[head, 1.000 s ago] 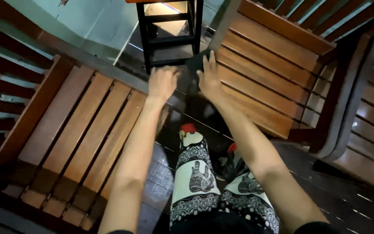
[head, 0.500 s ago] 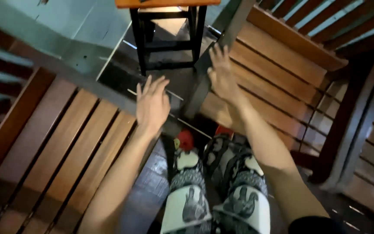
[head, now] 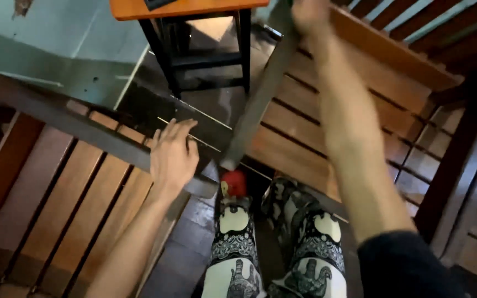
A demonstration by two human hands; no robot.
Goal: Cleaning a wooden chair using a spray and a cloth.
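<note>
My left hand (head: 172, 157) lies palm down on the dark front rail (head: 84, 129) of a wooden slatted chair (head: 78, 215) on my left, fingers stretched across the rail. My right hand (head: 310, 14) is raised at the top edge of the view, blurred, at the upper end of the grey rail (head: 258, 102) of a second slatted chair (head: 327, 118) on my right. Whether it grips that rail is unclear. My legs in patterned black-and-white trousers (head: 233, 243) stand between the two chairs, with a red shoe tip (head: 236, 182) showing.
A small table with an orange top (head: 183, 8) and black legs (head: 194, 58) stands straight ahead. A pale green wall (head: 67, 38) runs at the upper left. More dark wooden slats (head: 470, 182) crowd the right side. The floor is dark tile.
My right hand has risen from the right chair's seat edge to the top of the view. My left hand has dropped back onto the left chair's rail. The camera has tilted.
</note>
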